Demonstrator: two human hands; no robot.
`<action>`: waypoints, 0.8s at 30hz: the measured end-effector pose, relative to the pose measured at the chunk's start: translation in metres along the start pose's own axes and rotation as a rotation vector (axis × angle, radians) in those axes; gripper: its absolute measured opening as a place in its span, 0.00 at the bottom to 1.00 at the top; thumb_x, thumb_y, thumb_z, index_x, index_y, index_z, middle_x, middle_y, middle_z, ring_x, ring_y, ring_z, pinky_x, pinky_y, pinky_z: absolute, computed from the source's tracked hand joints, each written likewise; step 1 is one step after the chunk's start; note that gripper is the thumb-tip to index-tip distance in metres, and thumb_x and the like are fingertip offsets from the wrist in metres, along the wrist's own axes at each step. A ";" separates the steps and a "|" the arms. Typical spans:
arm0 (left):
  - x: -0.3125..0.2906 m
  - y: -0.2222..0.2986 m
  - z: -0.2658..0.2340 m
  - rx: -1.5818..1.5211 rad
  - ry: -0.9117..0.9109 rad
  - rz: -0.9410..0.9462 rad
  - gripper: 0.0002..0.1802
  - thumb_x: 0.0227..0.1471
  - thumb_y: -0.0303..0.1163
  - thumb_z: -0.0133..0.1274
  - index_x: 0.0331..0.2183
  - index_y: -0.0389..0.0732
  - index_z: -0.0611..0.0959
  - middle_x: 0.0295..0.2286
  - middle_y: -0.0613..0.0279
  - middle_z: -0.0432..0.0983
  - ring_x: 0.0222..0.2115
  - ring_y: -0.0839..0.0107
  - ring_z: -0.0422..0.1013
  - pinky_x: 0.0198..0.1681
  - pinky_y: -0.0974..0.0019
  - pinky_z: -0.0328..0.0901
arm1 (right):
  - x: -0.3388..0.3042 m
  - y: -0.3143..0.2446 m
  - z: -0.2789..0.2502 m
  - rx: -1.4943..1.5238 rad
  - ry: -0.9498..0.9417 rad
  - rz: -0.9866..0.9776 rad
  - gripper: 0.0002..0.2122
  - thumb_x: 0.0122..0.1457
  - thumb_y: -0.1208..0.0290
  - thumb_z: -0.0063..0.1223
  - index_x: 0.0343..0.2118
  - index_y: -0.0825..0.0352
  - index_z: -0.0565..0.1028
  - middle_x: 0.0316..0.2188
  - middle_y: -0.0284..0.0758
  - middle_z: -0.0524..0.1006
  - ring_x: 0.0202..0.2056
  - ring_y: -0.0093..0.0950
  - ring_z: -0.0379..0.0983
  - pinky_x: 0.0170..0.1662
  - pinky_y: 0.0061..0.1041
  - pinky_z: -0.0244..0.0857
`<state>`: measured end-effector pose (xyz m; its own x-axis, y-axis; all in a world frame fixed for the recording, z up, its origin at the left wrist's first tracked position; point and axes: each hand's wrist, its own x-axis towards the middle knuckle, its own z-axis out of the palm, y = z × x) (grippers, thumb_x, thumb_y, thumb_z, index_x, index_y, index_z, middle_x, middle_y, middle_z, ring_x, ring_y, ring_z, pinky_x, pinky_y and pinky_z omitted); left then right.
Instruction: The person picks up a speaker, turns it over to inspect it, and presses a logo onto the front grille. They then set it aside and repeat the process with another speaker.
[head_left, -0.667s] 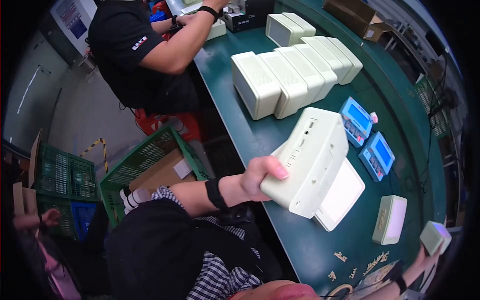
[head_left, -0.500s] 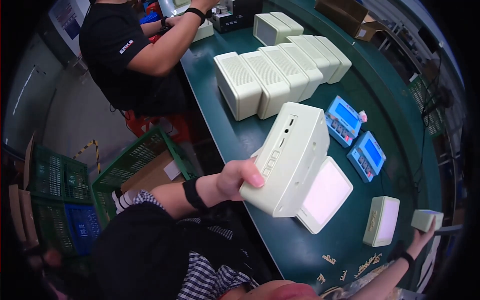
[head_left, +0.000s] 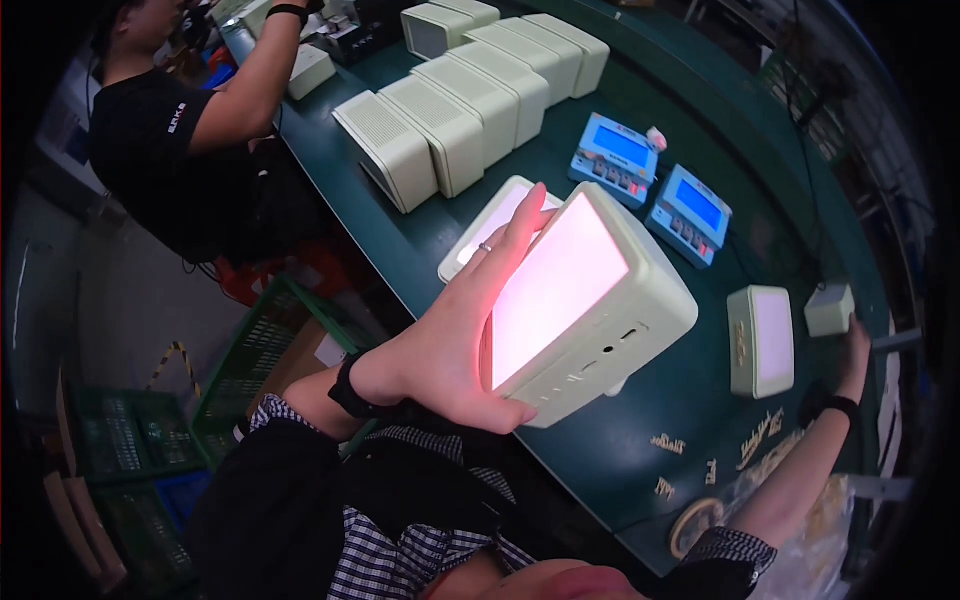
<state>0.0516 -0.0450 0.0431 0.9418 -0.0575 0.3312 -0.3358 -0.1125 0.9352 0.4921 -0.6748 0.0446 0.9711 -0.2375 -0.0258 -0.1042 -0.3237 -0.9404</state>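
My left hand (head_left: 450,335) grips a cream box-shaped speaker (head_left: 640,330) above the table. Its glowing pinkish-white front panel is turned up toward me. Ports and buttons run along the side nearest me; my thumb presses that lower edge and my fingers reach over the far side. Behind my fingers, another lit panel (head_left: 478,235) lies on the table, partly covered. At the far right, my right hand (head_left: 856,350) has its fingers at the side of a small cream box (head_left: 829,310); part of its grip is hidden. Between them stands a cream speaker (head_left: 760,342) with a pale front.
Several cream speakers (head_left: 470,105) stand in rows on the green table (head_left: 400,250). Two blue display units (head_left: 690,215) sit beyond my left hand. Small gold lettering pieces (head_left: 668,443) and a tape roll (head_left: 697,525) lie near. A co-worker (head_left: 180,150) stands left, by a green crate (head_left: 255,370).
The held speaker has been turned, so its lit panel now faces up instead of its plain back. My view has shifted to the right. My right hand remains at the small box.
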 end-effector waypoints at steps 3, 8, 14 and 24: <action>-0.006 0.007 0.010 0.146 -0.031 0.057 0.76 0.26 0.39 0.69 0.67 0.40 0.34 0.62 0.43 0.48 0.63 0.53 0.50 0.64 0.53 0.47 | -0.074 -0.088 0.041 0.135 0.004 -0.336 0.27 0.65 0.57 0.48 0.62 0.66 0.61 0.58 0.41 0.67 0.61 0.35 0.61 0.61 0.35 0.55; -0.019 0.007 0.025 0.057 0.006 0.055 0.78 0.24 0.41 0.70 0.67 0.40 0.35 0.61 0.42 0.50 0.62 0.52 0.53 0.63 0.52 0.49 | -0.290 -0.220 0.107 0.404 -0.234 -0.711 0.27 0.70 0.57 0.34 0.66 0.68 0.55 0.64 0.45 0.61 0.65 0.39 0.56 0.67 0.38 0.50; -0.025 0.010 0.040 -0.125 0.010 0.062 0.78 0.25 0.41 0.70 0.67 0.41 0.34 0.62 0.42 0.50 0.61 0.53 0.54 0.63 0.52 0.50 | -0.433 -0.217 0.140 -0.154 -0.537 -1.055 0.37 0.64 0.45 0.40 0.66 0.71 0.53 0.63 0.49 0.61 0.62 0.40 0.61 0.65 0.39 0.53; -0.027 0.011 0.054 -0.185 -0.091 0.007 0.79 0.25 0.41 0.72 0.67 0.40 0.34 0.63 0.44 0.48 0.60 0.55 0.54 0.62 0.54 0.52 | -0.543 -0.051 0.251 0.614 -0.515 -0.237 0.50 0.48 0.48 0.62 0.68 0.67 0.46 0.62 0.46 0.59 0.61 0.40 0.59 0.63 0.38 0.52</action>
<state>0.0215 -0.0981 0.0371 0.9311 -0.1481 0.3332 -0.3260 0.0715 0.9427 0.0245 -0.2991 0.0215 0.9449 0.2706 0.1842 0.1060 0.2796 -0.9543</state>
